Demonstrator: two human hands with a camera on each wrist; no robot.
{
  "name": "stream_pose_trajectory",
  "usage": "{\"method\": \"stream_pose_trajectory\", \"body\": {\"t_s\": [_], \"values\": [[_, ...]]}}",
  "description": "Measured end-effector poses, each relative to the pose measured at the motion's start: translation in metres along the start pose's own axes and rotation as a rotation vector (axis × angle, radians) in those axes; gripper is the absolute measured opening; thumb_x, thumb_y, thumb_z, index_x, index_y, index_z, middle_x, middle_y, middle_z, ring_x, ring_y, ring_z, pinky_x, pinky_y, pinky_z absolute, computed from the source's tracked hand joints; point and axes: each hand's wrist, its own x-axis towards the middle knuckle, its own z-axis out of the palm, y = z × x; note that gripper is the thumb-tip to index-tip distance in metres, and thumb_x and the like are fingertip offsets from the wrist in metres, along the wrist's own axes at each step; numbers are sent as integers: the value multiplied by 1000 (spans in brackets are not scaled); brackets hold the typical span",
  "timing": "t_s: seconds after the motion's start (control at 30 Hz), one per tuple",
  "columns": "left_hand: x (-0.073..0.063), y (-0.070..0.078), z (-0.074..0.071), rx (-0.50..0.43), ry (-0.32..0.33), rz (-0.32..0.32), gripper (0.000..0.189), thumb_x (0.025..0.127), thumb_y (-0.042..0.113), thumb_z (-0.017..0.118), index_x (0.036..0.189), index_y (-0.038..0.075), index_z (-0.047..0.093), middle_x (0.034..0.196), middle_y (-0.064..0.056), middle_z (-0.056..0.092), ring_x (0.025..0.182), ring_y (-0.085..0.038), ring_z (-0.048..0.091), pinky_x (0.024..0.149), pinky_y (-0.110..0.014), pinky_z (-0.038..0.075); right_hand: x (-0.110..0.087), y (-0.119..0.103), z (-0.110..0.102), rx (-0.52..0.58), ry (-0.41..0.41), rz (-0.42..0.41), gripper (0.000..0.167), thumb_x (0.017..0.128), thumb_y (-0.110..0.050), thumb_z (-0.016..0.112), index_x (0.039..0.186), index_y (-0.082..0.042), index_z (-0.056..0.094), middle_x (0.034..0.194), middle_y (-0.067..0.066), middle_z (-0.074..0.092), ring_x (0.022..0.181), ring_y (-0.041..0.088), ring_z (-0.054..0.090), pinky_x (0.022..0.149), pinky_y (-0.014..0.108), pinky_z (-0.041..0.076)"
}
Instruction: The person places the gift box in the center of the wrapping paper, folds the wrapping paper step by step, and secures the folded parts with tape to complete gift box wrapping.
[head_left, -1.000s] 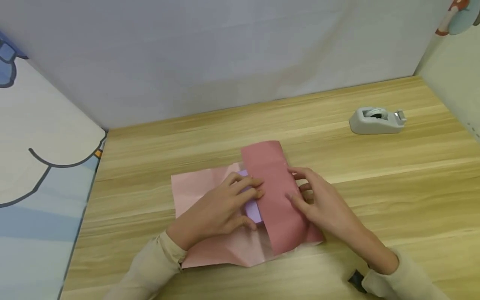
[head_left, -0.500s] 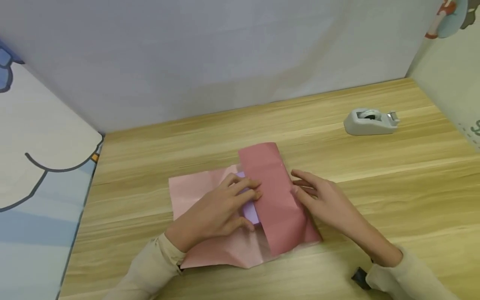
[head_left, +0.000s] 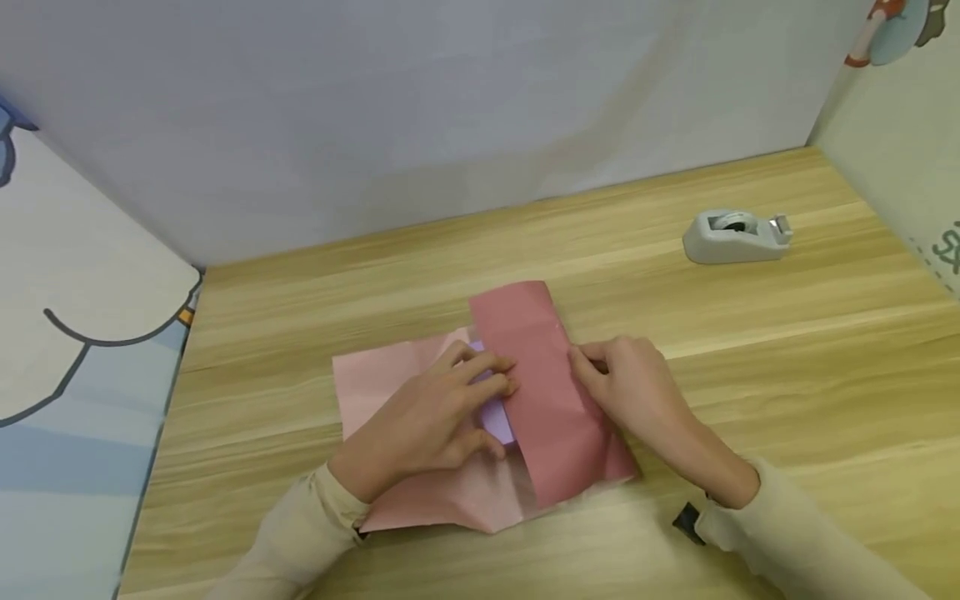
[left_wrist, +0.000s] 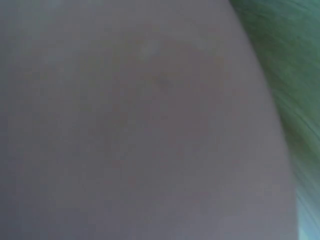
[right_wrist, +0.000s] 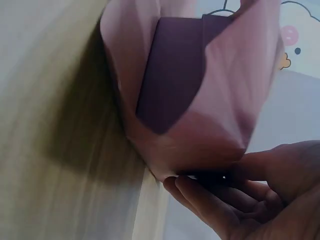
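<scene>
In the head view, a sheet of pink wrapping paper (head_left: 420,504) lies under a purple box (head_left: 497,422), its darker right flap folded over the box. My left hand (head_left: 431,417) holds the box, with bent fingertips at the flap's left edge and the thumb near the box's front corner. At the folded right edge, my right hand (head_left: 637,387) pinches the paper between thumb and fingers. The right wrist view shows the box (right_wrist: 172,70) inside the open end of the paper (right_wrist: 220,115), above my right hand's curled fingers (right_wrist: 210,205). Skin fills most of the left wrist view.
A grey tape dispenser (head_left: 737,237) with a roll of tape stands at the back right of the wooden table (head_left: 300,287). A pale wall (head_left: 450,108) rises behind the table, with cartoon-printed panels at both sides.
My right hand has shifted along the fold, and its spread fingers have curled in to pinch the edge. My left hand stays on the box. The view has shifted slightly.
</scene>
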Motion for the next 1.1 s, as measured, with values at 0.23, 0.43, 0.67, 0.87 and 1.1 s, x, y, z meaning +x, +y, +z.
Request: {"method": "stream_pose_trajectory", "body": {"t_s": [0.23,0.43,0.67,0.87,1.1], "values": [[0,1,-2,-30,-19,-24,57,76,42,91,123,16,72,140,2,64,113,-20,52,85,-31,56,-35,7,-7,61,-73,73,31,105,-27,61,87,-15,83,53,-6,50,51,3,42,46,22,36],[-2,-1,0,-56,-37,-20,60,75,42,91,125,15,72,142,0,63,115,-21,52,89,-32,55,-21,27,-3,384,-175,103,46,111,-33,49,144,-3,61,144,16,64,132,28,63,104,40,56],[-1,-3,0,-60,-19,-6,61,75,41,91,125,15,71,142,-1,63,112,-21,53,90,-32,54,-7,19,7,649,-326,192,67,113,-42,41,163,0,28,165,20,39,151,32,39,123,51,34],[-4,-3,-2,-51,-13,-29,61,73,41,92,124,15,72,142,0,64,114,-21,53,88,-32,56,-40,16,5,576,-359,167,65,112,-42,42,161,0,32,162,19,44,148,30,41,120,49,35],[-2,-7,-2,-87,11,37,64,73,42,91,127,12,70,142,-3,64,113,-22,53,93,-33,53,-55,15,-3,222,-205,21,61,112,-41,45,160,-4,38,159,18,48,147,36,47,117,59,41]]}}
